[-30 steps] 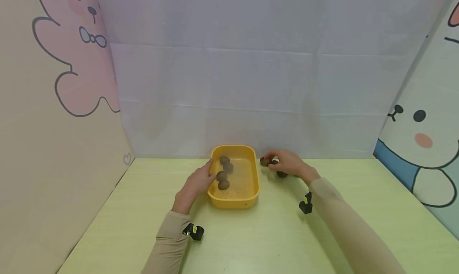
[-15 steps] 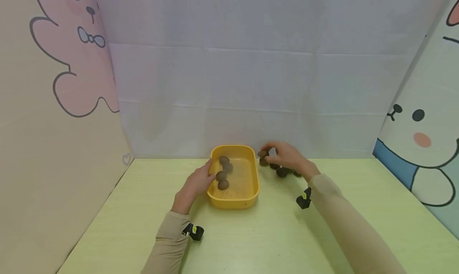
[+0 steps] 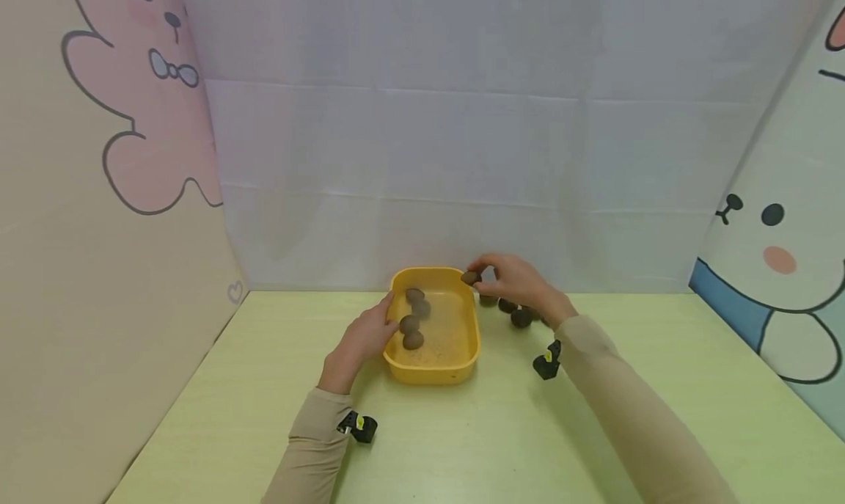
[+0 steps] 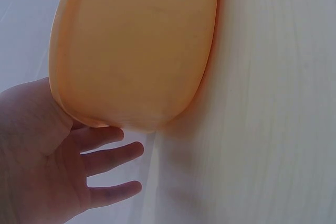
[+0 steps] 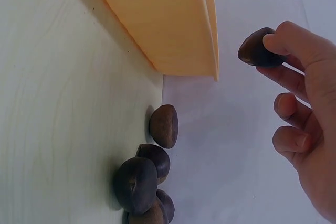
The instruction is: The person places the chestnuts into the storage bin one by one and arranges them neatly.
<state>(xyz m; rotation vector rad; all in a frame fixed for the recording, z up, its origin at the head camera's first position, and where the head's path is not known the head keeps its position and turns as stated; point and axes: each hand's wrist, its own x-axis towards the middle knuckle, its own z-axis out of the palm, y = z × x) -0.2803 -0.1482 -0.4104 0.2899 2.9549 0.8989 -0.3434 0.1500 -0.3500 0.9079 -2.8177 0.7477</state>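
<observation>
A chestnut (image 3: 471,277) is pinched between the thumb and fingertips of my right hand (image 3: 515,280), raised at the far right rim of a yellow plastic bin (image 3: 425,375). In the right wrist view the held chestnut (image 5: 261,48) hangs clear of the bin's wall (image 5: 163,24). My left hand (image 3: 361,337) grips the bin's left rim. The left wrist view shows that hand (image 4: 58,161) at the bin's edge, several fingers stretched past it, the thumb mostly hidden. Several chestnuts (image 3: 412,340) lie along the left side inside the bin.
More chestnuts (image 3: 521,318) lie in a loose group on the pale table (image 3: 436,445), right of the bin and partly under my right hand. A white cloth backdrop (image 3: 409,137) rises behind the table. Panels with cartoon animals (image 3: 152,166) stand on both sides.
My right hand has lifted a chestnut from the group and carried it up and left to the bin's rim. My left hand and the bin have stayed in place.
</observation>
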